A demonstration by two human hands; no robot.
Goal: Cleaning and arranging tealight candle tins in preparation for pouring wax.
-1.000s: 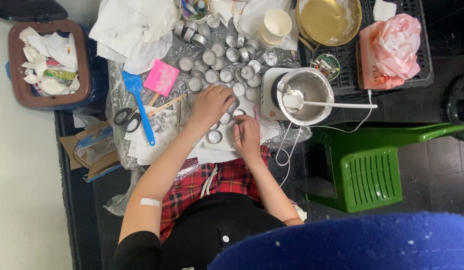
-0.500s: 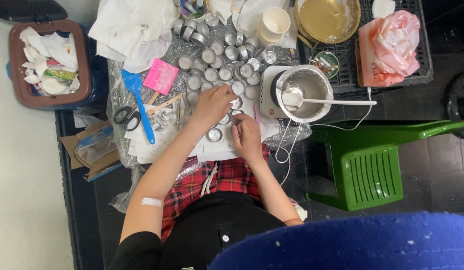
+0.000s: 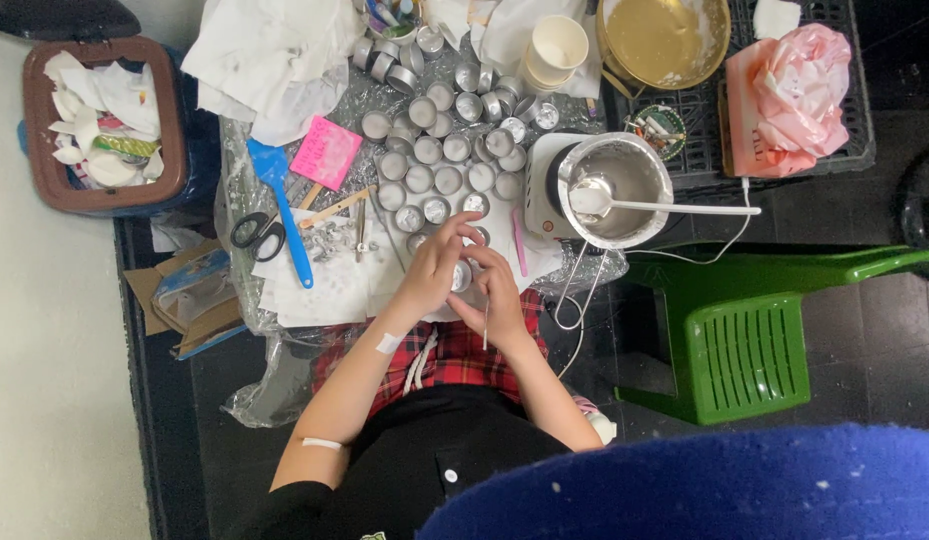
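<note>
In the head view, the left hand [image 3: 436, 268] and right hand [image 3: 496, 290] meet at the table's [image 3: 324, 290] near edge, fingers pinching one small metal candle cup [image 3: 462, 276] between them. More empty cups [image 3: 446, 150] cluster just beyond, beside a melting pot [image 3: 614, 185].

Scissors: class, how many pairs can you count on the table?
1. The scissors lie at the table's left side, just left of the blue spatula and below the white cloths. More could be hidden under the cloths.
</note>
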